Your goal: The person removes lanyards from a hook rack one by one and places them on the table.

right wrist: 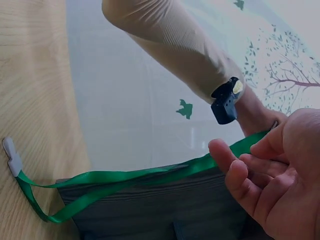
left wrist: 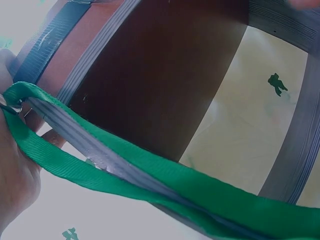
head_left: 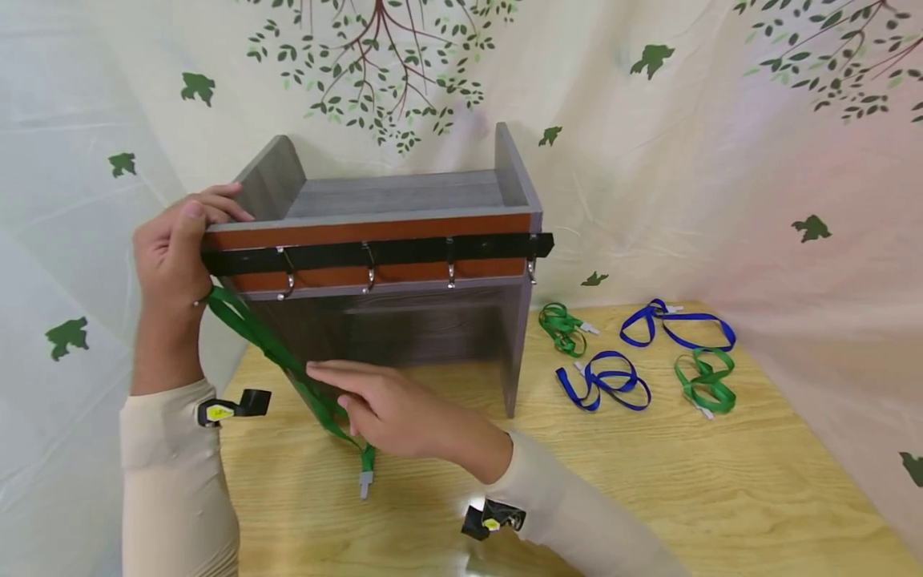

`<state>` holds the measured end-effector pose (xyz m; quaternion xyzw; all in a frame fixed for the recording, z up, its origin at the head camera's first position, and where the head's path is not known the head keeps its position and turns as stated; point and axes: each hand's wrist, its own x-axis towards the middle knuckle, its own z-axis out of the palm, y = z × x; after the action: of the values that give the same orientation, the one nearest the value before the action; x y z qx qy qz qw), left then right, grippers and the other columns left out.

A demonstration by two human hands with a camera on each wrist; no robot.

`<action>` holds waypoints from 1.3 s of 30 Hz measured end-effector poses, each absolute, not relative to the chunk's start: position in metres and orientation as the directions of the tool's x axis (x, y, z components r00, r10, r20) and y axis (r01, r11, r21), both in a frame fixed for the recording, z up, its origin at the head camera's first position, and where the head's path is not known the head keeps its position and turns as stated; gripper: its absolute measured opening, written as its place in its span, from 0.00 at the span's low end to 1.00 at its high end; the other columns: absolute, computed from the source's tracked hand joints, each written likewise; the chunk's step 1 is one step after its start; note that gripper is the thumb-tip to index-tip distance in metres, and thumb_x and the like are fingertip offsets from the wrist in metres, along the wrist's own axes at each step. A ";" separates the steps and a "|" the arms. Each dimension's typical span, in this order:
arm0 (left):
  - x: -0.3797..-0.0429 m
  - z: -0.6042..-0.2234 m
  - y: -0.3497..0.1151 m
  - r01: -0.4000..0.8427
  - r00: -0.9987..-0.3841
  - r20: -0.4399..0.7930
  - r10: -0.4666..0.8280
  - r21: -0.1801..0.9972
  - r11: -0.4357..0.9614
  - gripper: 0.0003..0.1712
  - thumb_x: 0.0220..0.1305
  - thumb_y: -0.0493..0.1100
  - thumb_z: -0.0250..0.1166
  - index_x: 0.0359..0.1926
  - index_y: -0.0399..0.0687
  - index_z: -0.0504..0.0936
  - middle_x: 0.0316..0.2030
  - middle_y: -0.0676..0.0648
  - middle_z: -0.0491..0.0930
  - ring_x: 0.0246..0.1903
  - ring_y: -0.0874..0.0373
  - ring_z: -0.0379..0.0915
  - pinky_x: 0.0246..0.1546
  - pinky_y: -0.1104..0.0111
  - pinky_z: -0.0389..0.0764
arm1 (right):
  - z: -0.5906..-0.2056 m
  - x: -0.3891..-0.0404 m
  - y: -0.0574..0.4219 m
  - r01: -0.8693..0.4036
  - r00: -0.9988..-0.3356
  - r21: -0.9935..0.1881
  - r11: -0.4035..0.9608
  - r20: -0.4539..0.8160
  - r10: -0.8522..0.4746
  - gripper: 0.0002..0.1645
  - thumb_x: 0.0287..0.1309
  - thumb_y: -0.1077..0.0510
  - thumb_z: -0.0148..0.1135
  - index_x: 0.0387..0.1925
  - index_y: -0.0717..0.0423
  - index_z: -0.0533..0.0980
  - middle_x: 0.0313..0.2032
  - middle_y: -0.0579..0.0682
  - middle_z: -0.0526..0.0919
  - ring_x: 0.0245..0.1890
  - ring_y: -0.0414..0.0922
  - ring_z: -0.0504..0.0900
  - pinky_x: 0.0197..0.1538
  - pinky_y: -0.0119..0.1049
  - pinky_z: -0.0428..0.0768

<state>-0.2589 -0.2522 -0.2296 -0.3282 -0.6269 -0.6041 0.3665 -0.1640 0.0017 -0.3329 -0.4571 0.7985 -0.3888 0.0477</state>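
A grey wooden shelf (head_left: 392, 192) has an orange front band with a black rail (head_left: 411, 252) and several silver hooks. My left hand (head_left: 173, 248) grips its upper left corner, thumb at the front and fingers over the top. From the leftmost hook, beside that wrist, a green lanyard (head_left: 248, 327) slants down along the left side panel; its grey clip (head_left: 365, 483) hangs low over the table. Beside the strap is my right hand (head_left: 400, 409), index finger stretched out towards it. In the right wrist view, the lanyard (right wrist: 125, 176) passes behind those loosely bent fingers (right wrist: 222, 154).
On the wooden table (head_left: 577, 497), right of the shelf, lie two blue lanyards, one at the back (head_left: 698, 317) and one nearer (head_left: 613, 381), and two green lanyards, one by the shelf (head_left: 558, 320) and one farther right (head_left: 710, 385). A leaf-patterned cloth (head_left: 649, 160) hangs behind.
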 end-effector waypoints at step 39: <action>-0.257 -0.227 -0.258 0.852 -0.515 0.855 0.057 0.503 0.146 0.23 0.78 0.37 0.49 0.27 0.40 0.84 0.34 0.57 0.90 0.56 0.55 0.84 0.69 0.68 0.76 | -0.295 -0.200 -0.087 -0.819 -0.512 -0.508 0.267 0.437 -0.740 0.34 0.77 0.65 0.43 0.80 0.46 0.63 0.83 0.46 0.57 0.70 0.33 0.70 0.42 0.15 0.71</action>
<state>-0.2573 -0.2578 -0.2272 -0.3403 -0.6679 -0.5580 0.3560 -0.2002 -0.0873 -0.2945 -0.4910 0.7939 -0.3544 -0.0559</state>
